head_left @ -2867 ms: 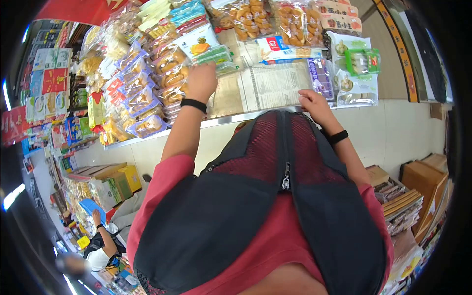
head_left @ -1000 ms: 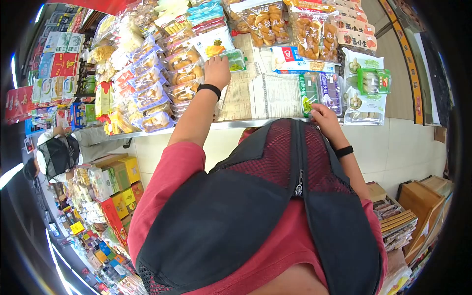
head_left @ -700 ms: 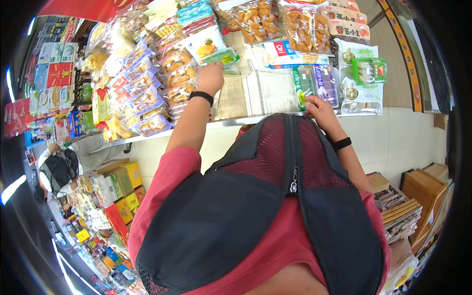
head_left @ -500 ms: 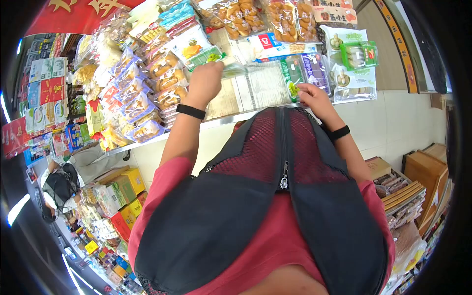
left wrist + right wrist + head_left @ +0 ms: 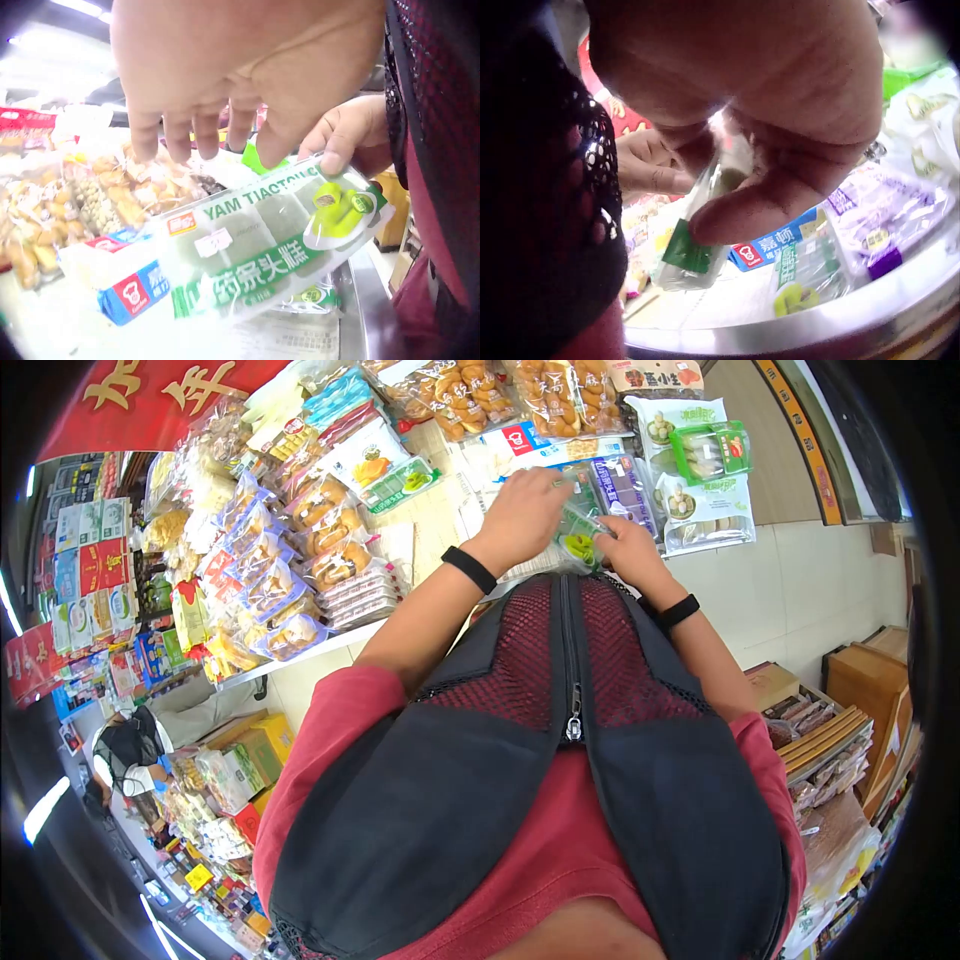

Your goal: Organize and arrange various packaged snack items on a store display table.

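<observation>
My right hand [image 5: 632,552] pinches one end of a clear tray pack [image 5: 270,232] of yam cakes with green and white printing, its thumb on the top face. The pack is tilted up off the counter, in front of my body. My left hand [image 5: 525,515] hovers at the other end, palm down, its fingers [image 5: 206,135] extended loosely over the pack in the left wrist view. A second green-printed pack [image 5: 806,274] lies on the counter beneath, next to a purple pack [image 5: 620,490]. Another green-labelled pack [image 5: 402,485] lies to the left, against a white bag.
Rows of bagged pastries [image 5: 330,520] crowd the counter's left. Bags of twisted dough snacks [image 5: 570,400] stand at the back, near a blue-and-white packet [image 5: 535,445]. White bags [image 5: 700,510] with a green tray on top lie right. A metal edge [image 5: 780,336] borders the counter.
My left hand has come from the packs at the left across to my right hand, bringing a green pack. My right hand now grips that pack; earlier it rested near the purple pack.
</observation>
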Tool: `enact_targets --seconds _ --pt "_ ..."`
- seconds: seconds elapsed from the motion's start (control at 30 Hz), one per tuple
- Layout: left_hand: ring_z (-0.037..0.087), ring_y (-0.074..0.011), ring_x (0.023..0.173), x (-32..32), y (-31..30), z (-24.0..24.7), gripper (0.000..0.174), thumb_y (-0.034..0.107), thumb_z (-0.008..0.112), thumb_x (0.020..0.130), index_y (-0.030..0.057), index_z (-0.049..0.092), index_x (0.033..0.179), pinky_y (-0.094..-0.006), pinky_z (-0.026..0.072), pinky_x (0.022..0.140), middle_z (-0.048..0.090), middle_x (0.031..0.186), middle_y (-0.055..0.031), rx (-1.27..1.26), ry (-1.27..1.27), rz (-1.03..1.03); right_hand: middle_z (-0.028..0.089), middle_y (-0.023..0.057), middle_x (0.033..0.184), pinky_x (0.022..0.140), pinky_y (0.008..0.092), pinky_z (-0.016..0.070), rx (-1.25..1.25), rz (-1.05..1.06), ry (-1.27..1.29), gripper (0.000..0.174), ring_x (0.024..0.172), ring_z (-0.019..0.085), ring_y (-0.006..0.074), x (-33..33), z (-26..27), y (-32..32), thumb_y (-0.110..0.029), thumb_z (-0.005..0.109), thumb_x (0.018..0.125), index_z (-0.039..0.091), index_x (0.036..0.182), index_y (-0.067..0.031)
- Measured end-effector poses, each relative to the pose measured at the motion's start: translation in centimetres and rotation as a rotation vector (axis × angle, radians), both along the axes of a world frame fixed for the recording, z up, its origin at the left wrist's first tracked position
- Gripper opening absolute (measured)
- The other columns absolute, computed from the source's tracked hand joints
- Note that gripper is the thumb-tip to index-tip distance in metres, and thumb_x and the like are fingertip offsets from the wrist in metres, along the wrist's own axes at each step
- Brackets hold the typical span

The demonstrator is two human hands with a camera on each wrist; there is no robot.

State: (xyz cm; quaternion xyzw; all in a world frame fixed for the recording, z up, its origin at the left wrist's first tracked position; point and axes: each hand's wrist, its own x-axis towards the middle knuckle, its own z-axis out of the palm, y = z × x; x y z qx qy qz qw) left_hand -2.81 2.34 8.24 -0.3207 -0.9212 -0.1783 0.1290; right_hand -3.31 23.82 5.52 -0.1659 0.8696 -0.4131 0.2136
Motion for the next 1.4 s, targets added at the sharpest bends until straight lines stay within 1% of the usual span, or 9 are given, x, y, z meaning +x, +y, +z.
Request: enact_targets --seconds 0.1,0.3,0.4,0.63,0.83,1.13,1.17,1.33,1.4 --pt "0.063 -0.0367 0.088 1.0 -1.5 -4.2 0.037 0.018 0.058 0.085 0.0010 0.058 0.117 -0.0426 0.0468 0.087 0.063 0.100 -0.0196 0.278 -0.241 0.414 0.066 0.0158 0.091 0.066 0.0349 0.0555 -0.352 -0.419 -0.544 0.033 0.073 0.067 0.0250 0.5 -1.3 1.0 -0.017 0.056 0.089 0.059 0.115 0.0025" --pt "0.063 -0.0222 0.089 1.2 -0.8 -7.2 0.061 0.033 0.057 0.093 -0.0059 0.041 0.137 -0.0335 0.0522 0.076 0.062 0.108 -0.0169 0.655 -1.374 0.540 0.063 0.0130 0.095 0.064 0.0296 0.0560 -0.535 -0.497 -0.668 0.034 0.071 0.066 0.0204 0.5 -2.7 0.8 -0.014 0.053 0.092 0.052 0.121 0.0052" --pt "0.062 -0.0190 0.086 0.3 0.2 -7.7 0.066 0.032 0.057 0.093 -0.0082 0.034 0.139 -0.0305 0.0528 0.073 0.062 0.106 -0.0143 0.650 -1.431 0.471 0.064 0.0135 0.094 0.065 0.0309 0.0547 -0.487 -0.485 -0.675 0.035 0.074 0.066 0.0205 0.8 -2.3 0.5 -0.015 0.053 0.091 0.053 0.120 0.0040" --pt "0.062 -0.0185 0.084 -0.8 0.8 -9.3 0.047 0.024 0.057 0.092 -0.0085 0.049 0.124 -0.0306 0.0534 0.071 0.062 0.101 -0.0136 0.670 -1.413 0.471 0.065 0.0235 0.089 0.075 0.0441 0.0490 0.104 -0.221 0.126 0.043 0.085 0.064 0.0354 1.2 -0.2 2.3 -0.027 0.056 0.085 0.059 0.114 0.0039" --pt "0.065 -0.0216 0.067 -0.9 1.8 -9.3 0.033 0.021 0.058 0.088 -0.0104 0.060 0.098 -0.0301 0.0535 0.058 0.064 0.081 -0.0161 0.698 -1.342 0.489 0.066 0.0206 0.097 0.080 0.0450 0.0481 0.142 -0.205 0.071 0.041 0.089 0.063 0.0373 1.3 0.3 3.0 -0.028 0.054 0.086 0.061 0.114 0.0001" --pt "0.064 -0.0205 0.080 -0.8 1.8 -8.4 0.038 0.028 0.058 0.090 -0.0070 0.059 0.105 -0.0305 0.0541 0.069 0.063 0.091 -0.0143 0.629 -1.480 0.444 0.061 0.0196 0.115 0.095 0.0445 0.0434 0.290 -0.015 0.535 0.038 0.106 0.055 0.0384 1.3 -1.6 3.3 -0.023 0.058 0.082 0.063 0.113 -0.0014" --pt "0.064 -0.0211 0.069 -0.4 1.7 -8.7 0.040 0.027 0.058 0.088 -0.0111 0.061 0.101 -0.0308 0.0534 0.059 0.064 0.082 -0.0150 0.680 -1.396 0.455 0.061 0.0196 0.115 0.095 0.0445 0.0434 0.279 0.000 0.538 0.038 0.106 0.055 0.0384 1.5 -1.9 3.1 -0.023 0.058 0.082 0.063 0.113 -0.0014" --pt "0.066 -0.0291 0.077 0.2 -1.2 -9.6 0.042 0.026 0.057 0.086 -0.0104 0.058 0.107 -0.0372 0.0543 0.068 0.064 0.090 -0.0224 0.624 -1.250 0.485 0.052 0.0246 0.127 0.100 0.0474 0.0389 0.352 0.055 0.384 0.043 0.117 0.046 0.0417 2.1 -2.0 2.4 -0.023 0.058 0.082 0.059 0.117 0.0008" --pt "0.064 -0.0377 0.091 0.4 -4.0 -9.4 0.039 0.025 0.056 0.085 -0.0071 0.060 0.106 -0.0436 0.0513 0.081 0.063 0.097 -0.0264 0.401 -0.648 0.591 0.051 0.0253 0.128 0.101 0.0475 0.0385 0.341 0.056 0.373 0.044 0.118 0.046 0.0421 2.0 -2.1 2.4 -0.023 0.058 0.082 0.057 0.119 0.0012"
